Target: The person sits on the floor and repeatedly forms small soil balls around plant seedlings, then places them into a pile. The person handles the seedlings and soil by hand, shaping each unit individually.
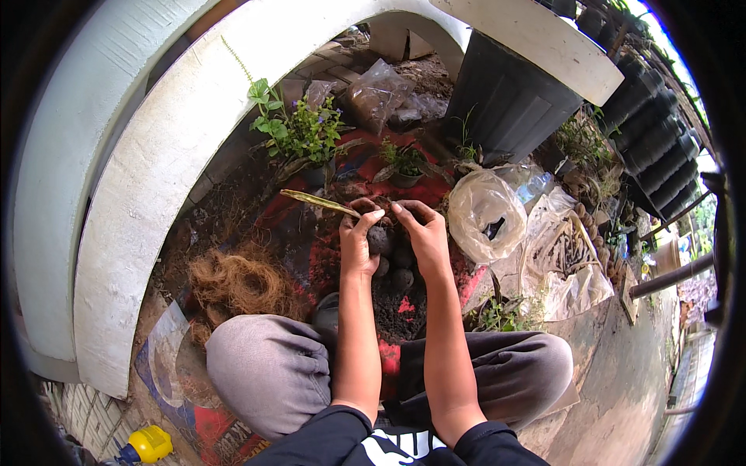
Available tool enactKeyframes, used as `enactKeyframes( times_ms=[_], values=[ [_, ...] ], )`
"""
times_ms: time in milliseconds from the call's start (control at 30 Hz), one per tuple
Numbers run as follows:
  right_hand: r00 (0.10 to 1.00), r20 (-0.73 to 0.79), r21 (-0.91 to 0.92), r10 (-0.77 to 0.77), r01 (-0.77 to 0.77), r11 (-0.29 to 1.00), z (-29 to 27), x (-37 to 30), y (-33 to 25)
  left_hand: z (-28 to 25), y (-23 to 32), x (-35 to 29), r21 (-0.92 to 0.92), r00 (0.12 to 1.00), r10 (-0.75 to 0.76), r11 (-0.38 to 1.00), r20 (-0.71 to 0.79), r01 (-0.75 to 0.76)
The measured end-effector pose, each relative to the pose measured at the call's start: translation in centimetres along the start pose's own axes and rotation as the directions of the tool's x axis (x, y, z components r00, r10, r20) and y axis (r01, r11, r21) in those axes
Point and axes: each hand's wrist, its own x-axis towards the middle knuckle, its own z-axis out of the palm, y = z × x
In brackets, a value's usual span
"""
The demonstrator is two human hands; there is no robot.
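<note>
Two hands [359, 237] [424, 233], one strip [320, 203] — at least three balls [402, 279], one fibre heap [239, 286].

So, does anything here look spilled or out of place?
Loose dark soil lies on the red patterned sheet between the knees, uncontained, so it looks spilled. Lower left, the yellow bottle with a blue top seems tipped over.

A: Ground sheet [210, 423]?
B: Red, with dark blue patches.
A: Fibre [233, 283] toward its left edge?
B: Orange-brown throughout.
A: The round balls [402, 279] and loose soil [392, 311]?
B: Balls dark grey; soil near-black.
A: Long strip [318, 202]?
B: Yellow-green, streaked darker lengthwise.
A: Shirt [326, 444] and trousers [268, 373]?
B: Shirt black with white print; trousers plain grey.
A: Large planter [505, 97] and bottle [151, 443]?
B: Planter black; bottle yellow, its end blue.
</note>
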Motion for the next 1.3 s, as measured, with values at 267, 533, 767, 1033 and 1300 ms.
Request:
enactKeyframes(
  times_ms=[267,533,767,1033,1300],
  values=[
    [0.995,0.098,-0.005,-0.031,0.032,0.999,0.2,-0.5,-1.4,0.2,-0.2,0.2,0.177,0.99,0.132,0.976,-0.041,-0.123],
    [0.992,0.098,-0.064,-0.078,0.085,0.994,-0.2,-0.5,-1.8,0.9,0.3,-0.3,0.181,0.987,0.162,0.97,0.023,-0.163],
    [0.951,0.199,-0.253,-0.237,0.284,0.925,-0.7,-0.5,-2.5,1.4,0.9,-0.5,0.298,0.957,0.278,0.909,0.089,-0.292],
    [0.909,0.116,-0.341,-0.399,0.414,0.844,1.5,-1.2,-2.8,0.9,1.1,-0.4,0.192,0.977,0.209,0.958,0.031,-0.211],
    [0.853,0.098,-0.325,-0.513,0.515,0.794,2.5,-1.5,-1.3,1.4,1.8,-0.8,-0.183,0.986,-0.105,0.98,-0.132,0.079]
  ],
)
